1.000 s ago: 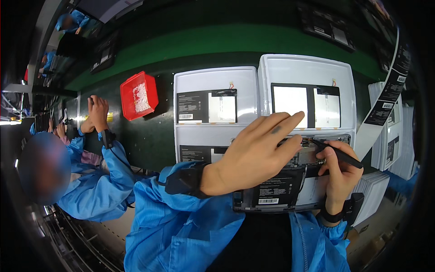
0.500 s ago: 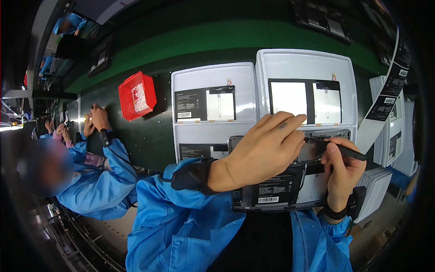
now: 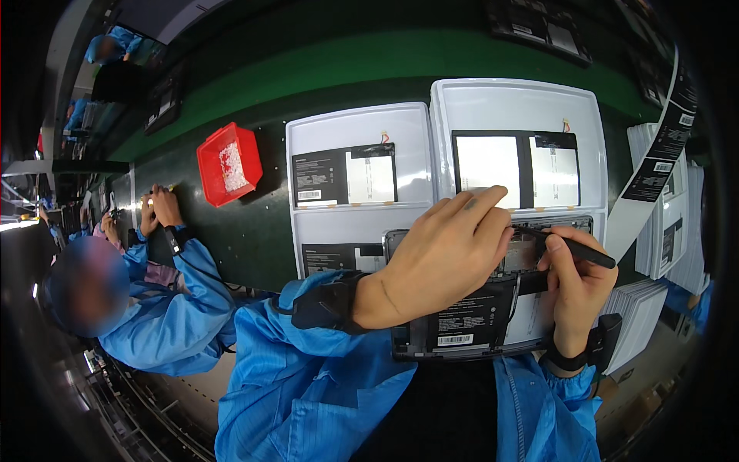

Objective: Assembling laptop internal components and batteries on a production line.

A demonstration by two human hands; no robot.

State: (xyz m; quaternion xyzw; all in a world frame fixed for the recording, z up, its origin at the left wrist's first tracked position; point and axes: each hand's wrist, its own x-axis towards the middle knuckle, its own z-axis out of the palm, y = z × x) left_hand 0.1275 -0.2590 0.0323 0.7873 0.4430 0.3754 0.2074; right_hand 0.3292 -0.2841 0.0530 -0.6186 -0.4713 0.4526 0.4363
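Observation:
An opened tablet (image 3: 419,339) lies in front of me, its inner side up, with a black-and-white battery (image 3: 462,322) and a circuit board (image 3: 519,258) showing. My left hand (image 3: 439,258) reaches across it, fingers bent and drawn together over the board's upper part; whatever they pinch is hidden. Between the thumb and fingers of my right hand (image 3: 577,289) is a slim black tapered tool (image 3: 581,252), which looks like tweezers. Its thin tip points left, close to my left fingertips, over the board. Whether the tip touches anything is too small to tell.
White trays hold batteries, one at the left (image 3: 358,123) and one at the right (image 3: 516,104). A red bin (image 3: 254,158) contains small white pieces. Label strip (image 3: 654,169) hangs at right, beside stacked trays (image 3: 635,319). A co-worker in blue (image 3: 165,323) works at left.
My left index finger has lifted slightly and straightened. My right hand and the black tool have shifted a little left. The whole view has moved slightly.

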